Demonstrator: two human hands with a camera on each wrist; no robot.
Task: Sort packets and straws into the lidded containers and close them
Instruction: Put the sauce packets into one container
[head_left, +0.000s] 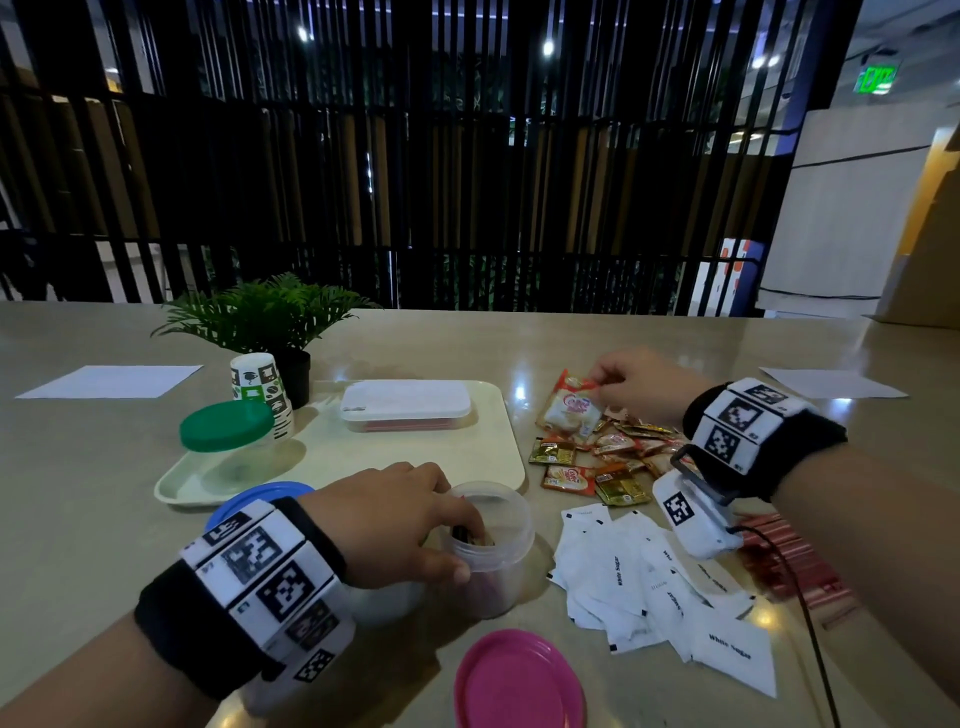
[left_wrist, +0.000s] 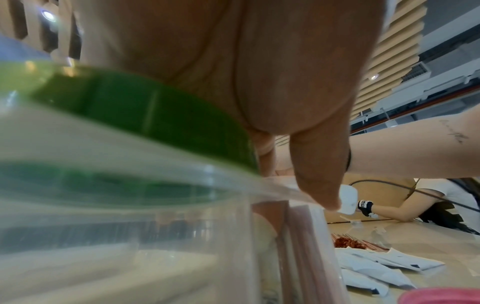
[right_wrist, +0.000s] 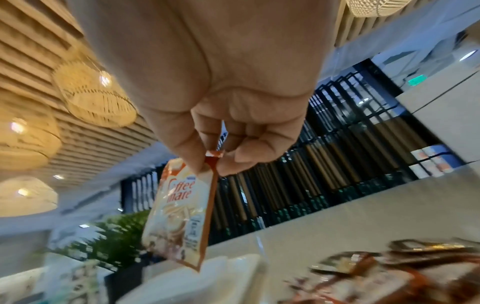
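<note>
My left hand (head_left: 465, 551) grips the rim of an open clear round jar (head_left: 493, 571), thumb outside and fingers inside; brown packets stand within it. In the left wrist view the thumb (left_wrist: 319, 174) lies against the jar's wall (left_wrist: 155, 236). My right hand (head_left: 597, 384) pinches the top corner of a Coffee mate packet (head_left: 571, 410) above a pile of brown and orange packets (head_left: 618, 457). The right wrist view shows the packet (right_wrist: 179, 216) hanging from thumb and forefinger (right_wrist: 211, 162). White sugar packets (head_left: 665, 582) and red straws (head_left: 789, 561) lie to the right of the jar.
A pink lid (head_left: 519, 680) lies near the front edge and a blue lid (head_left: 260, 499) under my left wrist. On a cream tray (head_left: 498, 447) stand a green-lidded jar (head_left: 228, 441) and a shut rectangular box (head_left: 405, 402). Paper cups (head_left: 260, 384) and a potted plant (head_left: 270, 317) stand behind.
</note>
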